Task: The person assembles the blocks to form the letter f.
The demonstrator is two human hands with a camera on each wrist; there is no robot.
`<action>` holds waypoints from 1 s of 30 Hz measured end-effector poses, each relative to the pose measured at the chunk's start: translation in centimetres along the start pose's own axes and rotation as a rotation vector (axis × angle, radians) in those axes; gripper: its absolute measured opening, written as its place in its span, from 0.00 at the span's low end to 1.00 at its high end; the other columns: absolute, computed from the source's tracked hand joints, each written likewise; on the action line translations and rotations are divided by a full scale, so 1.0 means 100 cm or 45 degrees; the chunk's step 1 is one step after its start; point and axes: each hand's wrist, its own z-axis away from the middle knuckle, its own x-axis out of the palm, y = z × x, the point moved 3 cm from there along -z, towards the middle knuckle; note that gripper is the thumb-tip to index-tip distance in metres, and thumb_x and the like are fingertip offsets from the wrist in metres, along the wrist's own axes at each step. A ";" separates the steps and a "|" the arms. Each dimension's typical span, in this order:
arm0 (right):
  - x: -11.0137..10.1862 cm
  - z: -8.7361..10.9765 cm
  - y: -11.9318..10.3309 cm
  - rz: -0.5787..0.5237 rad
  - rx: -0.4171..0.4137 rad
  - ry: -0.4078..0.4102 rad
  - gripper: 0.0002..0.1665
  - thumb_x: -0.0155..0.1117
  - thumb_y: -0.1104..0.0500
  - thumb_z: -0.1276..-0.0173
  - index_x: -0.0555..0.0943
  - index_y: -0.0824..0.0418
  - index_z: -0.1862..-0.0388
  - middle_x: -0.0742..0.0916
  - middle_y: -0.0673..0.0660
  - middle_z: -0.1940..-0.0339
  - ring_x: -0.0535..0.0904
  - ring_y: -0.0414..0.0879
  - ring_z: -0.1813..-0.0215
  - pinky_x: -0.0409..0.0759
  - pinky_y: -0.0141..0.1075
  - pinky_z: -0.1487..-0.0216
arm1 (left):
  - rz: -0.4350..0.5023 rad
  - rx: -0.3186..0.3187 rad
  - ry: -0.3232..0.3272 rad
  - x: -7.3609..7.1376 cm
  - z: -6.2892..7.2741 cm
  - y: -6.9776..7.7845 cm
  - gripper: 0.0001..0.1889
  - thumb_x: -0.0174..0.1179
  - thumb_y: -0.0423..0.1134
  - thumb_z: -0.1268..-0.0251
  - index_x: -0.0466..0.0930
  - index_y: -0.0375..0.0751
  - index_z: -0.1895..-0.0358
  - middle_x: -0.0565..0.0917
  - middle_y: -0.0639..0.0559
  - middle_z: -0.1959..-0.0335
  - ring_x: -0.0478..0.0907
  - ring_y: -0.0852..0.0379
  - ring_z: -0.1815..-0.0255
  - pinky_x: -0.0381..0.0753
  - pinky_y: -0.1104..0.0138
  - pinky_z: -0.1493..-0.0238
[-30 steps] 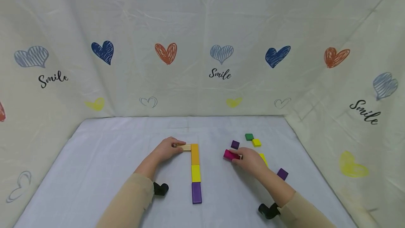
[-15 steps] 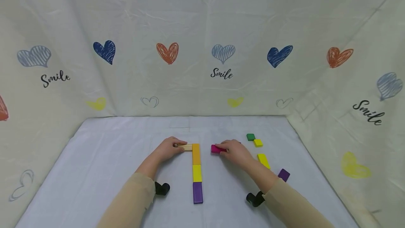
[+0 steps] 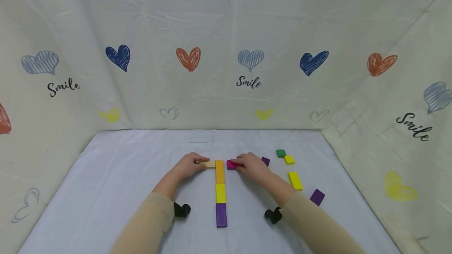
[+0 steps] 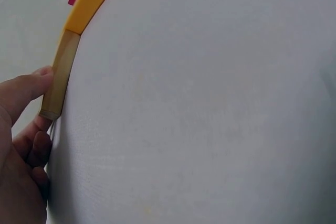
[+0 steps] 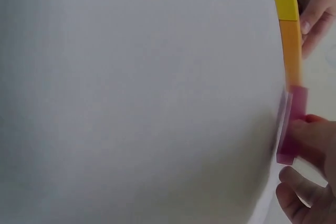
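Yellow blocks (image 3: 295,180) number three, purple blocks (image 3: 317,196) three

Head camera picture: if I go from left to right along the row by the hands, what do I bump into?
Left hand → wooden block → orange block → pink block → right hand → small purple block → green block → small yellow block.

Both arms wear long beige sleeves that end just behind each hand. A small black camera mount sits under the wrist behind the left hand (image 3: 188,166), and another like it behind the right hand (image 3: 251,166). The hands themselves are bare.
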 end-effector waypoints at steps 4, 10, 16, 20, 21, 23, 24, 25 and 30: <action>0.005 -0.005 -0.001 0.025 0.001 0.009 0.23 0.67 0.56 0.31 0.82 0.46 0.38 0.84 0.51 0.44 0.76 0.49 0.42 0.76 0.43 0.40 | 0.001 0.002 -0.001 0.000 0.000 0.000 0.15 0.65 0.45 0.34 0.86 0.56 0.45 0.80 0.53 0.51 0.72 0.52 0.53 0.74 0.54 0.44; 0.008 -0.010 -0.003 0.042 0.026 0.017 0.23 0.68 0.55 0.32 0.82 0.44 0.38 0.84 0.50 0.44 0.75 0.48 0.43 0.77 0.42 0.41 | 0.002 0.015 -0.001 0.000 0.000 0.001 0.15 0.65 0.44 0.34 0.86 0.55 0.45 0.80 0.53 0.51 0.73 0.52 0.54 0.75 0.54 0.45; 0.008 -0.012 -0.005 0.030 0.026 0.003 0.22 0.69 0.55 0.32 0.83 0.44 0.39 0.84 0.50 0.45 0.75 0.48 0.43 0.77 0.42 0.41 | 0.010 0.008 0.008 0.000 0.001 0.004 0.15 0.65 0.44 0.34 0.86 0.56 0.45 0.80 0.54 0.53 0.72 0.52 0.55 0.75 0.56 0.46; 0.008 -0.013 -0.005 0.016 0.039 -0.015 0.22 0.69 0.55 0.32 0.83 0.44 0.39 0.84 0.50 0.45 0.76 0.49 0.43 0.77 0.43 0.41 | 0.011 0.001 0.014 0.000 0.000 0.003 0.15 0.65 0.44 0.34 0.86 0.56 0.45 0.80 0.54 0.53 0.72 0.52 0.54 0.75 0.56 0.45; 0.008 -0.013 -0.005 0.014 0.043 -0.019 0.22 0.69 0.55 0.32 0.83 0.44 0.39 0.84 0.50 0.45 0.75 0.48 0.43 0.77 0.43 0.41 | 0.006 0.004 0.014 0.001 0.000 0.003 0.15 0.65 0.44 0.34 0.86 0.56 0.45 0.80 0.54 0.53 0.72 0.52 0.54 0.75 0.55 0.46; 0.009 -0.014 -0.005 0.010 0.050 -0.021 0.23 0.69 0.55 0.32 0.83 0.44 0.39 0.84 0.50 0.45 0.75 0.48 0.43 0.77 0.43 0.41 | 0.006 -0.002 0.016 0.001 0.000 0.002 0.15 0.66 0.44 0.34 0.86 0.56 0.45 0.80 0.54 0.52 0.73 0.52 0.54 0.75 0.55 0.45; 0.010 -0.014 -0.005 0.010 0.049 -0.021 0.23 0.69 0.54 0.33 0.83 0.44 0.39 0.84 0.50 0.45 0.75 0.48 0.43 0.77 0.43 0.41 | 0.007 -0.007 0.017 0.001 -0.001 0.001 0.15 0.66 0.44 0.34 0.86 0.56 0.45 0.80 0.54 0.52 0.73 0.52 0.54 0.75 0.55 0.45; 0.010 -0.014 -0.005 0.008 0.049 -0.019 0.23 0.69 0.54 0.33 0.83 0.44 0.39 0.84 0.50 0.45 0.75 0.48 0.43 0.77 0.43 0.41 | 0.008 -0.012 0.018 0.002 -0.001 0.000 0.15 0.66 0.45 0.34 0.86 0.56 0.45 0.80 0.54 0.52 0.73 0.52 0.54 0.75 0.55 0.45; 0.015 -0.014 -0.004 -0.011 0.041 -0.015 0.24 0.69 0.53 0.33 0.81 0.43 0.37 0.84 0.51 0.43 0.75 0.49 0.41 0.76 0.45 0.39 | 0.008 -0.019 0.022 0.002 0.000 -0.001 0.15 0.66 0.44 0.34 0.86 0.57 0.45 0.80 0.54 0.53 0.72 0.52 0.55 0.75 0.56 0.45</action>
